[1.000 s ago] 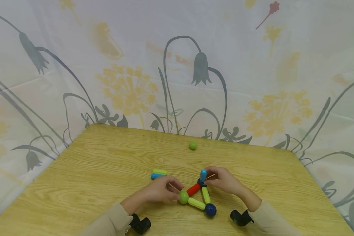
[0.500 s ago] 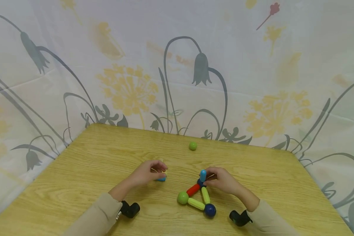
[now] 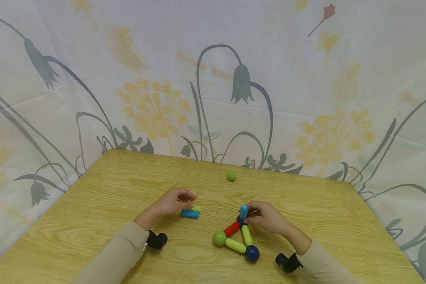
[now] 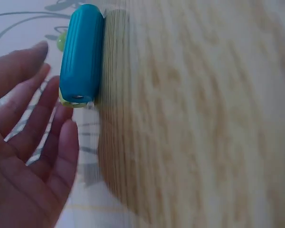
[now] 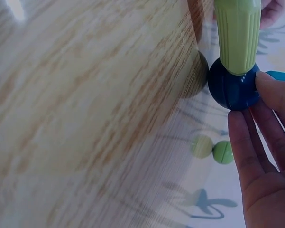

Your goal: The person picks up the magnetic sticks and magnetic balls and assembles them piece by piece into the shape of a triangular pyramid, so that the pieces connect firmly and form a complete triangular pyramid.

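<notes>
A triangle of magnetic rods and balls lies on the table: a red rod point(image 3: 232, 229), two yellow-green rods point(image 3: 236, 245), a green ball point(image 3: 219, 238) and a dark blue ball point(image 3: 252, 253) at near corners. My right hand point(image 3: 271, 219) pinches the far corner's dark blue ball point(image 5: 230, 89) between thumb and fingers. A light blue rod point(image 3: 243, 212) stands upright on that ball. My left hand point(image 3: 171, 203), fingers loosely bent and apart, reaches beside a loose blue rod point(image 4: 81, 54) and a yellow-green rod point(image 3: 197, 208) partly hidden behind it.
A single green ball point(image 3: 231, 176) sits near the back of the wooden table point(image 3: 127, 185). Behind the table hangs a flower-patterned cloth point(image 3: 213, 86). Black wrist cameras point(image 3: 287, 262) sit under both forearms.
My left hand has left the green ball and moved left and away to the two loose rods, then slightly further back, showing more of them. My right hand stays at the far ball.
</notes>
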`<state>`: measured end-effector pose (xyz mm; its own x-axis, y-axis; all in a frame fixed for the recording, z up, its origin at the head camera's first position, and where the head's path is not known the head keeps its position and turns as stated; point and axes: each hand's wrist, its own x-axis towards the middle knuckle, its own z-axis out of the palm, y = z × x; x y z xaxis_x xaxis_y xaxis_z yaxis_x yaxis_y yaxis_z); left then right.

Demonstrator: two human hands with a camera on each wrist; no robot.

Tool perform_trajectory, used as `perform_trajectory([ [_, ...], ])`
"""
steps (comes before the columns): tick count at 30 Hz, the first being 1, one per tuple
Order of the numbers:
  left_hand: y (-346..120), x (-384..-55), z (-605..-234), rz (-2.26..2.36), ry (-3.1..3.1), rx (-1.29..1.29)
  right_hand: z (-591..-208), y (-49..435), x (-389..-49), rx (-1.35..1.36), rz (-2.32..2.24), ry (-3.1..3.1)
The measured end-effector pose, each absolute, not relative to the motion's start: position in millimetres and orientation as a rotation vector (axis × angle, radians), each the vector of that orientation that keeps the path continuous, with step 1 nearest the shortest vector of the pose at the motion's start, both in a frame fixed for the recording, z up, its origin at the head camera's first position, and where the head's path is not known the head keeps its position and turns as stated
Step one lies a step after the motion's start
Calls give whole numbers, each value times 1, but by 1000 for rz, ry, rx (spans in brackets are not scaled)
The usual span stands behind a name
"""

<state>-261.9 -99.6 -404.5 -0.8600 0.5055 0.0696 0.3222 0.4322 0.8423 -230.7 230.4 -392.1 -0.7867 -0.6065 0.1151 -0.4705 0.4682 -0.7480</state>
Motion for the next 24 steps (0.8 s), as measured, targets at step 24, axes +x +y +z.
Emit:
perform_trajectory([
  [24,-88,-257,-405,1391,2634,522,-392,232,-230,-966,-1174,2589],
])
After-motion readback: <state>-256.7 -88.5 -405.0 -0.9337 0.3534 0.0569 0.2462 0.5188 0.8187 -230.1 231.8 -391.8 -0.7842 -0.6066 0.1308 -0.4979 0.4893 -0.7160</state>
